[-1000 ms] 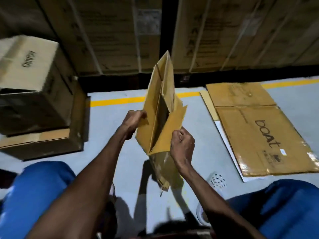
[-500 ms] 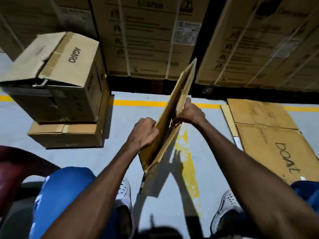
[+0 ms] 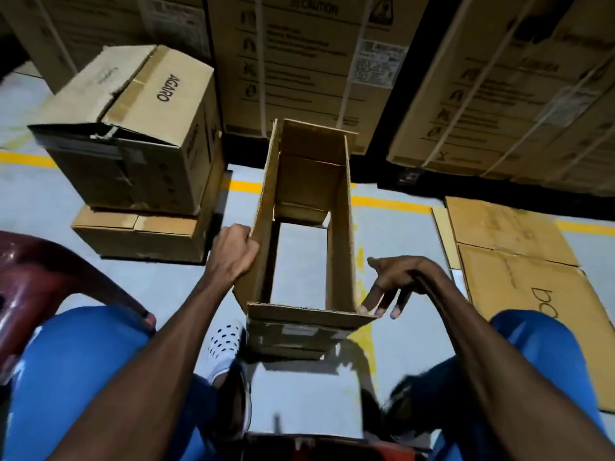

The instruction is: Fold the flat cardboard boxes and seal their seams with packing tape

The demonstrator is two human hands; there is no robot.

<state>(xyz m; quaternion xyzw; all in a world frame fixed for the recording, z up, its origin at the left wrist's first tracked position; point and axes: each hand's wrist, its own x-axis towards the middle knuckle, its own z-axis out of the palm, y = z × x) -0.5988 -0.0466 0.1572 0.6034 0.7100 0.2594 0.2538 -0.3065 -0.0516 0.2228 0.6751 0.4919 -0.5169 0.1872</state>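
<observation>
Left hand (image 3: 234, 252): fingers are curled round the upper edge of the left wall of the cardboard box (image 3: 304, 227), knuckles outward, thumb hidden behind the panel. Right hand (image 3: 396, 281): fingers (image 3: 371, 299) are held straight and slightly spread, pointing down; the tips are laid against the outside of the right wall near the near corner, and nothing is gripped.

The box is held in the air between the knees, above the grey floor (image 3: 186, 287). It is opened into a rectangular tube, both ends unsealed; the floor is seen straight through it. No tape on its seams can be made out from this view.

Handling, as judged: light, since one hand's grip seems enough to carry it. The corrugated walls are stiff across the flutes but hinge freely at the creases, so the tube is expected to rack back to flat unless two opposite walls are braced. Edges are dry, not slippery. A panel edge close to a corner is judged the best hold; mid-panel pressure is likely to bow it.

Orientation: the open mouth is turned up towards the camera. The long axis of the mouth runs away from the person, towards the strapped cartons (image 3: 299, 61). Flaps are stood up at the far end; the near flap is folded outward towards the body.

Flattened cardboard (image 3: 519, 267) is laid on the floor at right.
</observation>
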